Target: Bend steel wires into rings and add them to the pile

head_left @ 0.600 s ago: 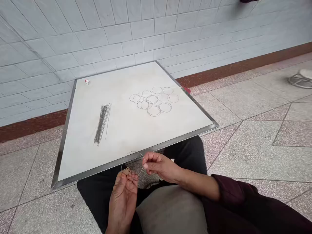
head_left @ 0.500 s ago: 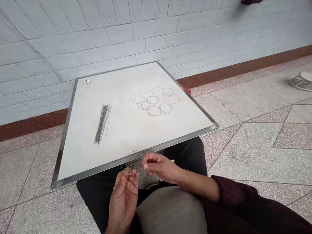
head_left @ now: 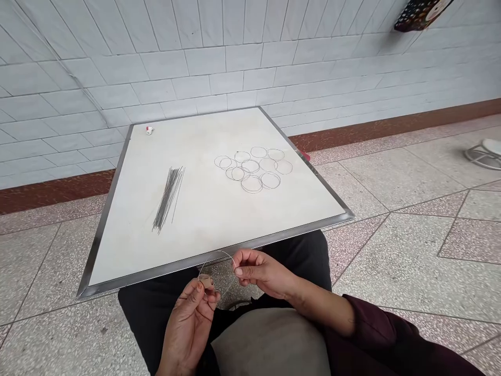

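Left hand (head_left: 188,318): palm turned up, the thumb and forefinger pinching a small tan piece, the other fingers curled loosely beneath.
Tan piece (head_left: 206,282): at the left fingertips, below the near edge of the surface; its material is too small to tell.
Wire loop (head_left: 218,251): a thin, pale curve arching between the two hands, its left side meeting the tan piece; whether its ends join cannot be told.
Right hand (head_left: 262,274): thumb and forefinger pressed together on the right side of the wire loop, the remaining fingers folded in.
Surface (head_left: 203,224): white with a metal rim, just beyond the hands.
Straight wires (head_left: 168,201): a dark bundle lying lengthwise on the left part of the surface, one wire slightly apart on its right.
Wire rings (head_left: 259,167): a flat cluster right of the bundle, many overlapping.
Far left corner: a small red-and-white object (head_left: 149,130).
Stool (head_left: 485,154): well apart, on the floor at the right.
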A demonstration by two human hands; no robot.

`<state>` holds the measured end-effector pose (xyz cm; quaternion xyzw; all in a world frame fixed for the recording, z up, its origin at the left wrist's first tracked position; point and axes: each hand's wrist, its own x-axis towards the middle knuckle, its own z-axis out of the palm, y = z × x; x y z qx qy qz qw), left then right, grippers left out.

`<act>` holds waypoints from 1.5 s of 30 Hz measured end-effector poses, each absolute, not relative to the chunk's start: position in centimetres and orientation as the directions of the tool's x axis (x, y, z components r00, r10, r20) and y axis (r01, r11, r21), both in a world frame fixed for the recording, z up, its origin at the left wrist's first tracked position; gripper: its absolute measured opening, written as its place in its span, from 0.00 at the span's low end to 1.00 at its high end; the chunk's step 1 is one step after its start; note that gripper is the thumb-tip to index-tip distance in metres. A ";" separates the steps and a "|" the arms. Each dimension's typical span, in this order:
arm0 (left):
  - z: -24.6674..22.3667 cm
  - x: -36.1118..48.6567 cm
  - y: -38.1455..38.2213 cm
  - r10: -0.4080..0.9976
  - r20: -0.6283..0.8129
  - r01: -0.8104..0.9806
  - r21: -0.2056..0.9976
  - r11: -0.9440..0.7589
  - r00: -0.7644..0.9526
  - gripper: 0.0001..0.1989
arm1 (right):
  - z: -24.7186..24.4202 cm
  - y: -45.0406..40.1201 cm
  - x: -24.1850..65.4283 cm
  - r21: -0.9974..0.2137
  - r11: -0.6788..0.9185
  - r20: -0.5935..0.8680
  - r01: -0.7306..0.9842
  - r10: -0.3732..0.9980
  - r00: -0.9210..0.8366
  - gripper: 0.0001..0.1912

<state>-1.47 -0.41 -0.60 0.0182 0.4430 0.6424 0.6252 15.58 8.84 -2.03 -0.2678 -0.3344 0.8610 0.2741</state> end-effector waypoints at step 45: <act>-0.1 -0.2 -1.1 0.803 -0.592 -0.667 0.571 0.478 0.069 0.10 | -1.1 10.2 16.9 -0.852 -0.519 -0.246 -0.075 0.521 -0.817 0.10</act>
